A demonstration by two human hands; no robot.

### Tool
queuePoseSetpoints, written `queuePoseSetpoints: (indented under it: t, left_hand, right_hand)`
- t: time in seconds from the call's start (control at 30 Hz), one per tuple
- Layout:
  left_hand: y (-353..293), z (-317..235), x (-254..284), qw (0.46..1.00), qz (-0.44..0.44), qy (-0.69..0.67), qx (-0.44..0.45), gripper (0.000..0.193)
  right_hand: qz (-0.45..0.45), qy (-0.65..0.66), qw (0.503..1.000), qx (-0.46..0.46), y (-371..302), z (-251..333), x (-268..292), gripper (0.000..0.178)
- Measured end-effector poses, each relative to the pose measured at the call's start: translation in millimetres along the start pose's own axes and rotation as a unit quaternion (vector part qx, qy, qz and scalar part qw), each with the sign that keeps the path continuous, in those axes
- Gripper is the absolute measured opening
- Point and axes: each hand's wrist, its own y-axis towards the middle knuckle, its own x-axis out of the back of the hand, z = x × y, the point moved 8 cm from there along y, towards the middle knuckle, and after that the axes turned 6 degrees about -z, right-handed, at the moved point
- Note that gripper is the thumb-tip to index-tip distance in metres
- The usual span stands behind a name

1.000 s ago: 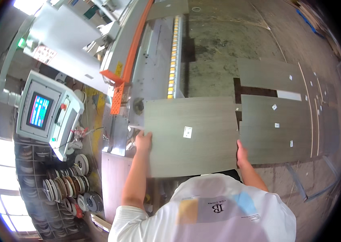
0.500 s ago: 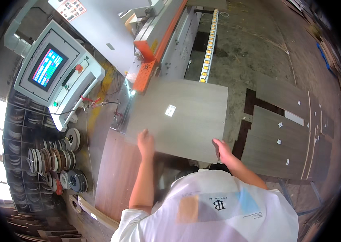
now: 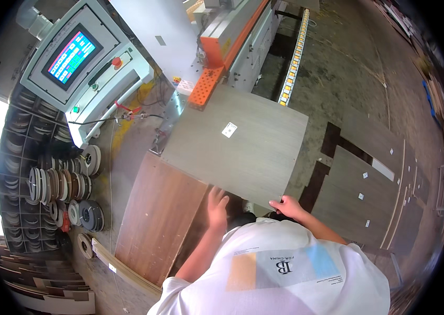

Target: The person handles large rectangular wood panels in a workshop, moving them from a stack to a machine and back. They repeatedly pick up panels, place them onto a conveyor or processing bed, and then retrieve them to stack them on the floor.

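Note:
A flat rectangular grey-brown wood panel (image 3: 238,149) with a small white label lies in front of me, its far left edge against the orange perforated guard (image 3: 204,86) of a machine. My right hand (image 3: 288,206) grips the panel's near right corner, thumb on top; its other fingers are partly hidden. At the near edge, my left hand (image 3: 217,208) has its fingers stretched toward the panel and its thumb apart. It holds nothing that I can see, and whether the fingertips touch the edge I cannot tell.
Left of the machine stands a control console (image 3: 72,63) with a lit screen. A reddish-brown board surface (image 3: 153,215) lies near left, with edge-band rolls (image 3: 59,185) beyond. A roller rail (image 3: 295,58) runs away at the far side. Labelled panels (image 3: 353,194) lie at right.
My left hand has come off the panel's top and moved right to its near edge. My right hand stays at the near right corner. The whole view has shifted somewhat.

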Motion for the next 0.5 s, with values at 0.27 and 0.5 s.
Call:
queuePoseSetpoints:
  t: [0.27, 0.5]
  left_hand:
    - [28.5, -19.3, -42.4, 0.990, 0.125, -0.060, -0.011, 0.076]
    - [80.1, -18.4, -87.9, 0.984, 0.145, -0.104, -0.003, 0.076]
  right_hand:
    - [-0.081, 0.127, 0.988, -0.010, 52.5, -28.1, 19.2, 0.046]
    - [-0.115, 0.157, 0.981, -0.014, 91.4, 0.2, 72.7, 0.045]
